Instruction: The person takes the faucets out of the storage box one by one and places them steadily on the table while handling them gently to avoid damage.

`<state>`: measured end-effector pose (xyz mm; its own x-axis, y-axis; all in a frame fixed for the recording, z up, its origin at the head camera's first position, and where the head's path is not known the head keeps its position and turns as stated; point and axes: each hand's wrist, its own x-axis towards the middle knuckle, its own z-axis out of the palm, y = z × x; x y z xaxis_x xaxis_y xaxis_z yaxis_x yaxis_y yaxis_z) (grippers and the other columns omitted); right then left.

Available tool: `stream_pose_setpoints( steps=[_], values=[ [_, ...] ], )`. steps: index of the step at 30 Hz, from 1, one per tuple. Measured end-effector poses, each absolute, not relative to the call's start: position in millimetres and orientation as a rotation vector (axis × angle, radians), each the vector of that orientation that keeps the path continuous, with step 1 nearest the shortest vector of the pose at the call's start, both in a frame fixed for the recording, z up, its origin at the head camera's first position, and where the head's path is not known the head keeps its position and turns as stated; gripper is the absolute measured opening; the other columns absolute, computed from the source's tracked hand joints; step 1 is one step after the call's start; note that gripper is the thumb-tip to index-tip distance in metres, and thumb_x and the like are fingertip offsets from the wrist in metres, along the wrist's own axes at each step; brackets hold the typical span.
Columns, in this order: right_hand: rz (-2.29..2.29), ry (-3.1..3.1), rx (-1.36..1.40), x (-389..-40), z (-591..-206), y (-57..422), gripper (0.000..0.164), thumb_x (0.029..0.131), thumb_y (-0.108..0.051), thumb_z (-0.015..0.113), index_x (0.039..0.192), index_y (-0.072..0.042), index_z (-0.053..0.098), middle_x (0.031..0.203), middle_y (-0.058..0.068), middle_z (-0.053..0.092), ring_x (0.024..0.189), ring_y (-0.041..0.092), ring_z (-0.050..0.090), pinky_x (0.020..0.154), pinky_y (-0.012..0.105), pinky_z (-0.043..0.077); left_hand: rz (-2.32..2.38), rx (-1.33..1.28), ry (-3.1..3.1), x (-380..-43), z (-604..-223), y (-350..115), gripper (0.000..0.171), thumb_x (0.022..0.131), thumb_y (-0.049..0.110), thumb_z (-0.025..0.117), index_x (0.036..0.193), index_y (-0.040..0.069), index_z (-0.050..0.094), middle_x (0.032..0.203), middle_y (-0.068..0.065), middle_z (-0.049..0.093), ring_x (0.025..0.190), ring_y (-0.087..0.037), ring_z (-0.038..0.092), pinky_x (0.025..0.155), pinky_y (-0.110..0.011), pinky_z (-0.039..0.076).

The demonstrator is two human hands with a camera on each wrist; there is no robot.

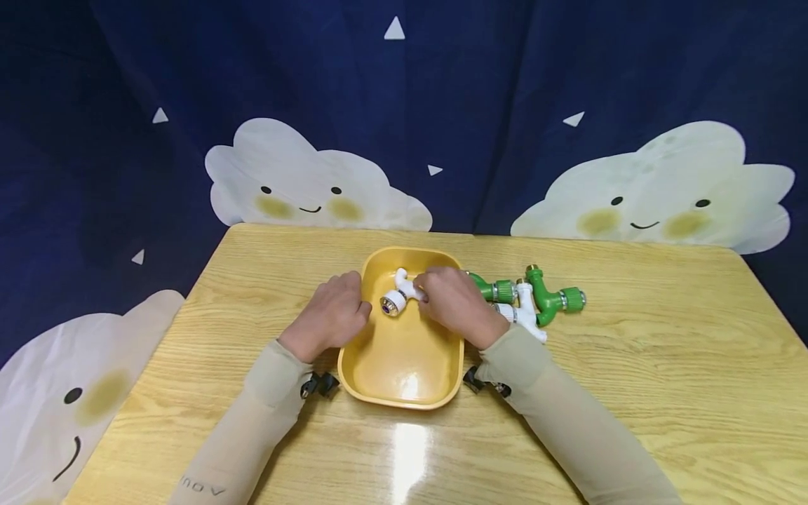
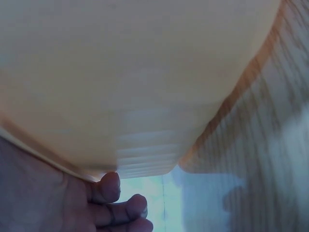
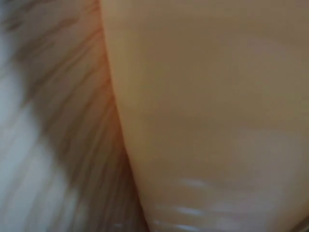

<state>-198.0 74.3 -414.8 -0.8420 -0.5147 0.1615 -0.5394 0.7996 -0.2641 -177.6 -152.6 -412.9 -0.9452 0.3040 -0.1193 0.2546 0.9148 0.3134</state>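
Note:
A yellow plastic basin [image 1: 404,365] stands on the wooden table. My left hand [image 1: 331,310] grips its left rim, thumb on the inner side. In the left wrist view, that hand's fingers [image 2: 110,187] show beside the rim, against the basin's outer wall [image 2: 120,92]. Inside the basin, my right hand [image 1: 459,300] holds a white tap [image 1: 394,301] by one end; its round knob points to the left. The right fingertips are hidden behind the hand. Only the basin's outer wall [image 3: 207,121] and table surface show in the right wrist view.
Right of the basin lie a green tap [image 1: 548,303], a second green tap [image 1: 503,290] and another white tap [image 1: 527,310], close together and partly behind the right hand. A dark blue curtain [image 1: 467,98] with clouds hangs behind the table's far edge.

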Motion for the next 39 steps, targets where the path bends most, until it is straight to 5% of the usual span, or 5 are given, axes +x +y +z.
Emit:
stream_pose_setpoints(
  steps=[10,16,26,39],
  values=[
    [0.481,-2.930,0.879,-198.3,-412.4,74.9,0.027,0.078,0.003,0.075,0.102,-0.007,0.080,0.077,0.005,0.064,0.069,0.017,0.051,0.061,0.030,0.044,0.451,0.430,2.910,-178.2,-412.9,-151.8,0.020,0.097,0.022,0.046,0.101,0.003,0.050,0.088,-0.012,0.052,0.080,-0.028,0.049,0.071,-0.036,0.038],
    [0.453,-2.934,0.894,-198.3,-411.9,74.6,0.022,0.077,0.004,0.075,0.095,-0.009,0.078,0.078,0.003,0.061,0.069,0.017,0.050,0.061,0.031,0.042,0.439,0.442,2.914,-178.1,-412.1,-152.6,0.020,0.097,0.022,0.046,0.100,0.003,0.050,0.088,-0.012,0.052,0.080,-0.028,0.048,0.071,-0.035,0.038],
    [0.208,-2.959,0.907,-195.3,-412.6,74.8,0.009,0.090,-0.014,0.072,0.085,-0.006,0.072,0.078,0.008,0.064,0.066,0.022,0.056,0.057,0.038,0.048,0.463,0.443,2.900,-178.0,-411.7,-150.8,0.020,0.097,0.023,0.045,0.100,0.004,0.050,0.087,-0.011,0.051,0.080,-0.028,0.048,0.071,-0.035,0.037],
    [0.272,-2.966,0.941,-196.0,-413.8,72.8,0.004,0.087,-0.004,0.070,0.087,-0.008,0.071,0.072,0.005,0.061,0.062,0.019,0.053,0.055,0.033,0.045,0.446,0.437,2.919,-176.4,-412.6,-151.8,0.019,0.097,0.022,0.045,0.100,0.003,0.049,0.087,-0.012,0.051,0.079,-0.028,0.047,0.071,-0.035,0.037]
  ],
)
